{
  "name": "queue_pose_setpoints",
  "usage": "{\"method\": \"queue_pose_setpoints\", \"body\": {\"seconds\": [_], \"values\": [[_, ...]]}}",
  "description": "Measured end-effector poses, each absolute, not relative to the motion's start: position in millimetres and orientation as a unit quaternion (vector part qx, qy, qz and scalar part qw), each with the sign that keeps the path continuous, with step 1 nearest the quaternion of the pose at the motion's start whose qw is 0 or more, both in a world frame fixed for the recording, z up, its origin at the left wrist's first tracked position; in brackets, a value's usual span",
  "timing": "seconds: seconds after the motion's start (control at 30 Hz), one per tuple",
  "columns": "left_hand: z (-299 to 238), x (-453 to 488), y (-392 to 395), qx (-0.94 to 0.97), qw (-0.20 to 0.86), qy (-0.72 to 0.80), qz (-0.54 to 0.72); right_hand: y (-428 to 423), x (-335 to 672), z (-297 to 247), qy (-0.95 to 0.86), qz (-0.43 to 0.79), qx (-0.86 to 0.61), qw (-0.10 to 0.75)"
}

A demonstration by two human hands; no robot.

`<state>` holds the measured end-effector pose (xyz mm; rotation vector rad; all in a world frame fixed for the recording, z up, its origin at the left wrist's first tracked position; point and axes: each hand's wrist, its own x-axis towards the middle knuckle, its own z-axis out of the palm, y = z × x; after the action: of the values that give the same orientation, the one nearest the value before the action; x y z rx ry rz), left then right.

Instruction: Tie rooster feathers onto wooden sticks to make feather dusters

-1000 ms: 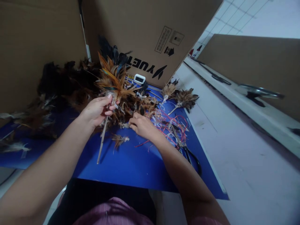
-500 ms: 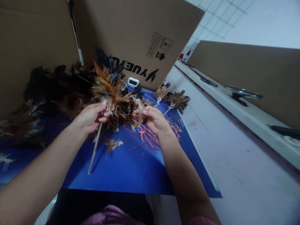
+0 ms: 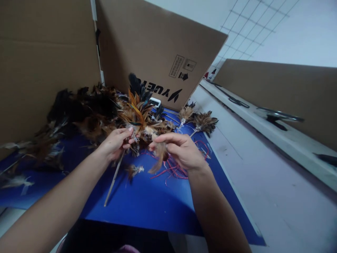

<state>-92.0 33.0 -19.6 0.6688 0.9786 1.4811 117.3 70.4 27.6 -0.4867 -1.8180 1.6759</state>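
My left hand [image 3: 116,143] is closed round a thin wooden stick [image 3: 113,180] whose top carries a bunch of brown and orange feathers [image 3: 137,114]. The stick slants down toward me over the blue sheet [image 3: 147,200]. My right hand [image 3: 181,151] pinches a small tuft of brown feathers [image 3: 158,158] that hangs below its fingers, close to the bunch on the stick. Red strings [image 3: 175,170] lie tangled under that hand. One loose small tuft [image 3: 134,170] rests on the sheet between my hands.
A big pile of dark feathers [image 3: 73,116] fills the left of the sheet. Two finished small tufts [image 3: 200,121] lie at the far right. Cardboard walls [image 3: 158,45] stand behind and to the left. Scissors [image 3: 279,114] rest on the white ledge at right.
My right hand has lifted from the sheet with a small feather tuft and brought it toward the stick. The left hand has kept hold of the stick, and the camera has shifted.
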Motion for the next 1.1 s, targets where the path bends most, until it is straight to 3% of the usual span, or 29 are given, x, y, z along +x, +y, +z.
{"method": "queue_pose_setpoints", "body": {"seconds": [0.13, 0.33, 0.5, 0.7, 1.1], "values": [[-20, -88, 32, 0.297, 0.577, 0.425, 0.631, 65, 111, 26, -0.688, 0.603, -0.225, 0.334], [-21, -86, 29, 0.330, 0.571, 0.436, 0.612, 55, 86, 22, -0.778, 0.521, -0.147, 0.319], [-27, -84, 30, 0.336, 0.557, 0.442, 0.617, 70, 62, 10, -0.730, 0.533, -0.214, 0.370], [-27, -82, 30, 0.326, 0.570, 0.450, 0.605, 89, 56, -2, -0.748, 0.432, -0.251, 0.438], [-25, -78, 27, 0.354, 0.554, 0.451, 0.604, 93, 60, -5, -0.796, 0.325, -0.259, 0.440]]}}
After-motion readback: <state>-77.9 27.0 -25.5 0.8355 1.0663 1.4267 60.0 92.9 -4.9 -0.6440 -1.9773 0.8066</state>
